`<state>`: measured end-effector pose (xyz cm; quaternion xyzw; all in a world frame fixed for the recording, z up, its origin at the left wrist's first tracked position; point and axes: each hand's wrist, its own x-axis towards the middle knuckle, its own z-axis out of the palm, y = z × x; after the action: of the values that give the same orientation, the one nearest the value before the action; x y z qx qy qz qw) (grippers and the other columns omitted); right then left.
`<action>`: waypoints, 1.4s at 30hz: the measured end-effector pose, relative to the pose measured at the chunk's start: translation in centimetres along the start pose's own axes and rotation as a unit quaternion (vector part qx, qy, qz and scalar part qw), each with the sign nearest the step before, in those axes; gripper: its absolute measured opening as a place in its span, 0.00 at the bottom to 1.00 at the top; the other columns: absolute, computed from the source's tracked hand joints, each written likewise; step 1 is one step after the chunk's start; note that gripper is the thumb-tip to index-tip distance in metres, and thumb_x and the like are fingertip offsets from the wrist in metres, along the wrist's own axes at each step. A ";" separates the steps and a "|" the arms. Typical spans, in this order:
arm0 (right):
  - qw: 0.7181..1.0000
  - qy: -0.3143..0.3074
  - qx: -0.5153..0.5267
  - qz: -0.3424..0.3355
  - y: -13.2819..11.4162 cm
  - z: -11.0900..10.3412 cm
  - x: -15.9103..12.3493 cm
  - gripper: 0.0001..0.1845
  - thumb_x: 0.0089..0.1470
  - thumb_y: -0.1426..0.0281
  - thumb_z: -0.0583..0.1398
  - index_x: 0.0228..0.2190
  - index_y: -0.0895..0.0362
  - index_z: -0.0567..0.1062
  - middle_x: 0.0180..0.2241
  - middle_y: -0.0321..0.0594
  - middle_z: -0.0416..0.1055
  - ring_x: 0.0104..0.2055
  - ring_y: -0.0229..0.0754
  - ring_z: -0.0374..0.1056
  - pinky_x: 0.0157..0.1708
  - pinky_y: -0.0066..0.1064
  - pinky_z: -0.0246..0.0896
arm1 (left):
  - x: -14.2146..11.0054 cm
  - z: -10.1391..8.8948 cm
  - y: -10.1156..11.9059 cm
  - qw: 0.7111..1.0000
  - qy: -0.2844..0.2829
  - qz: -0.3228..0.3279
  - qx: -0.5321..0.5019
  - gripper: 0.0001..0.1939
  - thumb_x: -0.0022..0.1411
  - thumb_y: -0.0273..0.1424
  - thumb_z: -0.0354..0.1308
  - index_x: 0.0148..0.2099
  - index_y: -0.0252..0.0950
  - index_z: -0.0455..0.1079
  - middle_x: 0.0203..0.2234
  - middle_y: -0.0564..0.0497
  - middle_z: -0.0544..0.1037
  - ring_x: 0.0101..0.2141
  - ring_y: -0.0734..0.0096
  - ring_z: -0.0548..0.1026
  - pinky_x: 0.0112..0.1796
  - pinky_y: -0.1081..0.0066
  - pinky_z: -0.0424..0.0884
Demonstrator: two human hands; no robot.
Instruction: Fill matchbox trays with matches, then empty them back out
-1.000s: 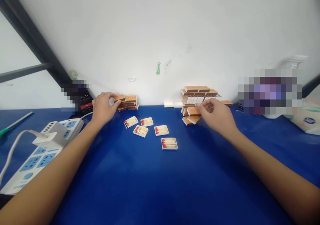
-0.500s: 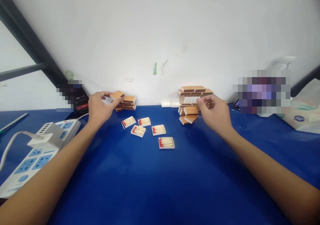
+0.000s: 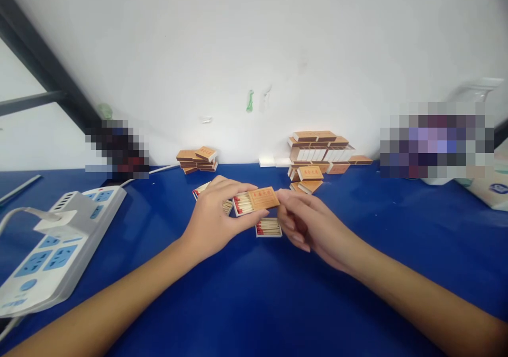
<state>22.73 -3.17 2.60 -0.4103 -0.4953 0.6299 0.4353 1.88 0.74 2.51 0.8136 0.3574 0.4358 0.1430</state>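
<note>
Over the blue table both my hands meet on one matchbox. Its orange sleeve is partly slid over a white tray of red-tipped matches. My left hand pinches the tray end, thumb under, fingers on top. My right hand grips the sleeve end with thumb and forefinger, other fingers curled. Just below lies an open tray of matches. More open trays are partly hidden behind my left hand.
A small stack of closed orange matchboxes sits at the back left by the wall. A bigger pile of sleeves and trays stands at the back right. A white and blue power strip with a plug lies at the left.
Both hands have left the back piles and come together at the middle of the table. They now hold a sleeve partly pushed over a tray of matches.
</note>
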 end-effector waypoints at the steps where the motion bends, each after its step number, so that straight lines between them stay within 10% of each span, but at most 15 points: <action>1: 1.000 0.009 -0.003 -0.002 -0.1 -0.1 0.0 0.26 0.61 0.49 0.63 0.24 0.54 0.65 0.19 0.28 0.56 0.17 0.30 0.49 0.13 0.23 0.46 | 0.0 0.0 -0.1 1.000 -0.008 -0.006 -0.002 0.20 0.56 0.39 0.74 0.50 0.42 0.79 0.41 0.51 0.84 0.42 0.63 0.77 0.45 0.60 0.75; 6: 0.992 0.116 -0.052 -0.015 -0.5 -2.2 1.1 0.22 0.56 0.56 0.68 0.24 0.54 0.66 0.18 0.28 0.56 0.17 0.30 0.51 0.14 0.24 0.45 | 0.2 -0.5 -1.0 0.998 -0.029 -0.057 0.023 0.20 0.57 0.46 0.72 0.50 0.45 0.81 0.36 0.52 0.83 0.33 0.66 0.78 0.35 0.64 0.74; 13: 0.923 0.336 -0.166 -0.093 -1.9 -8.5 3.6 0.17 0.53 0.62 0.67 0.21 0.54 0.66 0.16 0.28 0.53 0.17 0.31 0.49 0.15 0.27 0.43 | 1.6 -1.5 -4.4 0.993 -0.029 -0.099 0.053 0.17 0.63 0.43 0.68 0.50 0.42 0.75 0.46 0.51 0.83 0.47 0.60 0.81 0.43 0.64 0.76; 22: 0.841 0.410 -0.340 -0.092 -1.4 -11.2 4.8 0.16 0.49 0.57 0.67 0.29 0.53 0.70 0.19 0.32 0.64 0.20 0.38 0.59 0.21 0.32 0.52 | 1.9 0.0 -6.7 0.986 -0.109 -0.054 0.110 0.19 0.68 0.43 0.61 0.56 0.41 0.72 0.54 0.46 0.79 0.57 0.54 0.74 0.57 0.53 0.69; 28: 0.801 0.434 -0.385 -0.148 -1.8 -10.5 4.4 0.13 0.55 0.57 0.63 0.33 0.54 0.72 0.20 0.32 0.67 0.23 0.40 0.63 0.28 0.34 0.55 | 3.8 -2.6 -7.8 0.974 0.053 -0.013 0.219 0.13 0.68 0.40 0.62 0.49 0.40 0.75 0.47 0.46 0.79 0.51 0.53 0.73 0.57 0.51 0.66; 31: 0.796 0.432 -0.396 -0.150 -1.6 -10.6 4.5 0.11 0.56 0.59 0.62 0.32 0.54 0.73 0.20 0.32 0.68 0.23 0.40 0.63 0.28 0.34 0.56 | 4.9 -4.5 -9.1 0.945 0.123 -0.026 0.302 0.16 0.66 0.41 0.63 0.52 0.39 0.75 0.50 0.41 0.75 0.53 0.47 0.70 0.57 0.50 0.64; 42: 0.807 0.399 -0.406 -0.156 -1.2 -10.5 4.4 0.11 0.58 0.59 0.62 0.31 0.54 0.74 0.24 0.37 0.73 0.26 0.42 0.67 0.29 0.34 0.56 | 5.3 -5.8 -11.9 0.942 0.072 -0.077 0.320 0.19 0.66 0.42 0.62 0.56 0.40 0.75 0.51 0.39 0.79 0.53 0.39 0.70 0.52 0.46 0.63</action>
<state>31.57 4.03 1.60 -0.6822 -0.5461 0.0755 0.4803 -6.30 12.40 2.67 0.7532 0.5486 0.3433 -0.1178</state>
